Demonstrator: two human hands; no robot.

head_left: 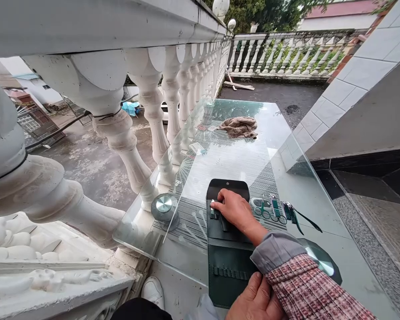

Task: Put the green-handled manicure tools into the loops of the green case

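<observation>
An unfolded black and dark green manicure case (220, 266) lies on the glass tabletop, with elastic loops on its lower flap. My right hand (236, 211) is over the upper half of the case, thumb and forefinger pinched on a small silvery piece (212, 205) by a slot. Most of that piece is hidden. Below, my left hand (255, 300) grips the case's lower right edge, its fingers partly under my right sleeve. Beside the case on the right lie green-handled scissors (263, 211), nail clippers (274, 205) and a nipper with long dark handles (308, 220).
A crumpled brown cloth (240, 127) and a small card (197, 149) lie farther back on the glass table (306, 186). Round metal supports (164, 205) show at its near part. A white balustrade (120, 133) runs along the left; a tiled wall (350, 89) rises right.
</observation>
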